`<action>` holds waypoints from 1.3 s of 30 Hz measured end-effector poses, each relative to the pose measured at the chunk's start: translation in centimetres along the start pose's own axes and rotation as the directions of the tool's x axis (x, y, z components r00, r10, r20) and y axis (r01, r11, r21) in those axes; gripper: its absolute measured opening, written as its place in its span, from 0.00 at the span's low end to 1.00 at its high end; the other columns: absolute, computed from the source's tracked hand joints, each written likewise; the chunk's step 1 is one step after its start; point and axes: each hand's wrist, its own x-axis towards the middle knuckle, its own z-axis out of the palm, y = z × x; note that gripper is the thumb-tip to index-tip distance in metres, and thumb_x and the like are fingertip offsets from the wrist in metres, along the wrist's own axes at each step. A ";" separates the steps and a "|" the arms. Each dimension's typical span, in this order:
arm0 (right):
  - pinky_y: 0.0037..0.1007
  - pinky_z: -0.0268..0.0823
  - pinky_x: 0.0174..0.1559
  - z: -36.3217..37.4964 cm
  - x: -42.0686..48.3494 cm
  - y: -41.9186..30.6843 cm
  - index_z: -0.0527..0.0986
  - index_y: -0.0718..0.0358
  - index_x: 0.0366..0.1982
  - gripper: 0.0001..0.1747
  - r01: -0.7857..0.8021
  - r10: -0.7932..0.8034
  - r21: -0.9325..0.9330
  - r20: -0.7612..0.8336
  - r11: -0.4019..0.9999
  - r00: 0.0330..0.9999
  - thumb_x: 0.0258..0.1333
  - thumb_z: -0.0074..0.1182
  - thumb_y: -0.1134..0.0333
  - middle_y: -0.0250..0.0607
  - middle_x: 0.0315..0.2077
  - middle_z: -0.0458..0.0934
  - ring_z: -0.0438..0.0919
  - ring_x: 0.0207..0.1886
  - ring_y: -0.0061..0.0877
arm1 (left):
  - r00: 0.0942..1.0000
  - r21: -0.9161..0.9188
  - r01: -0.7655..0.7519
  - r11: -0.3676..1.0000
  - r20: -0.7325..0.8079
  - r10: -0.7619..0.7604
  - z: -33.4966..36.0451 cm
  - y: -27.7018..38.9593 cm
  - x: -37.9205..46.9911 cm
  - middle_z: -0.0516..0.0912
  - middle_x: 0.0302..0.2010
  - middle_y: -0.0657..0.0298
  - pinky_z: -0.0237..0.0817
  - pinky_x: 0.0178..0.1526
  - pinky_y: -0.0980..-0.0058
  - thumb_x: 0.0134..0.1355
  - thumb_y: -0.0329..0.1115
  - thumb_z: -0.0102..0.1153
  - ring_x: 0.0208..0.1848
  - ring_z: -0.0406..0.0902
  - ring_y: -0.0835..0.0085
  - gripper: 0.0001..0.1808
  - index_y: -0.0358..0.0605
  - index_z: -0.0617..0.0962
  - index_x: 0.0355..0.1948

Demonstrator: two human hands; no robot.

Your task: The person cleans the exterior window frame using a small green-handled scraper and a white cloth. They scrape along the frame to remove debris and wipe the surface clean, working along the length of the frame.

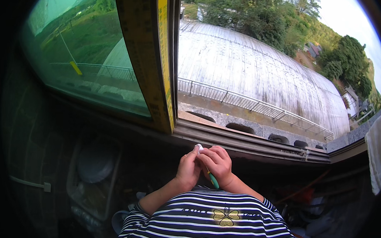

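Observation:
Both my hands meet in front of my striped shirt, just below the window sill. In my left hand (pixel 188 170), a small white piece (pixel 199 147) is pinched near the thumb tip. The fingertips of my right hand (pixel 218 164) touch that piece from the other side. A slim tool with a green handle and a yellow collar (pixel 214 181), like a small screwdriver, slants beneath my right hand, its handle pointing towards me. My right fingers curl over its thin shaft; the tip is hidden between the hands.
A sliding window frame (pixel 165 72) with yellow tape stands ahead; its metal track (pixel 241 142) runs just beyond my hands. Hollow blocks (pixel 240 128) and a railing (pixel 227 95) lie outside. A plastic basket (pixel 71 183) sits in shadow at lower left. White cloth (pixel 376 153) hangs at right.

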 end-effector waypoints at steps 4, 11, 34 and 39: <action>0.33 0.76 0.41 0.4 -0.2 0.0 0.80 0.65 0.35 0.16 -0.029 0.025 0.048 0.076 0.998 0.997 0.37 0.60 0.73 0.43 0.37 0.81 0.81 0.39 0.38 | 1.000 -0.008 0.021 1.000 -0.015 -0.021 -0.5 0.0 0.0 0.82 0.40 0.65 0.67 0.49 0.75 0.75 0.41 0.46 0.42 0.78 0.78 0.15 0.43 0.80 0.42; 0.31 0.77 0.37 0.4 -1.4 0.2 0.80 0.64 0.35 0.14 -0.121 0.117 0.110 0.045 0.987 0.992 0.40 0.62 0.76 0.44 0.35 0.82 0.83 0.35 0.36 | 0.999 0.144 0.048 0.988 -0.001 -0.048 0.7 -0.3 -1.2 0.82 0.45 0.62 0.69 0.51 0.71 0.76 0.42 0.41 0.48 0.78 0.75 0.18 0.42 0.77 0.51; 0.25 0.75 0.36 5.6 5.8 1.4 0.81 0.64 0.31 0.06 -0.343 0.293 0.226 0.228 0.912 0.929 0.49 0.65 0.78 0.42 0.30 0.84 0.84 0.31 0.26 | 0.931 0.540 -0.265 0.799 -0.073 0.357 -7.0 3.2 -3.9 0.84 0.38 0.62 0.70 0.47 0.80 0.69 0.28 0.50 0.41 0.79 0.79 0.10 0.38 0.82 0.45; 0.35 0.69 0.28 6.7 6.8 1.3 0.73 0.63 0.24 0.07 -0.046 0.021 0.132 0.185 0.990 0.983 0.47 0.62 0.78 0.44 0.22 0.76 0.77 0.25 0.41 | 0.925 0.560 -0.276 0.781 -0.066 0.375 -7.6 3.4 -3.4 0.84 0.37 0.63 0.70 0.47 0.80 0.69 0.27 0.50 0.41 0.79 0.79 0.10 0.39 0.82 0.43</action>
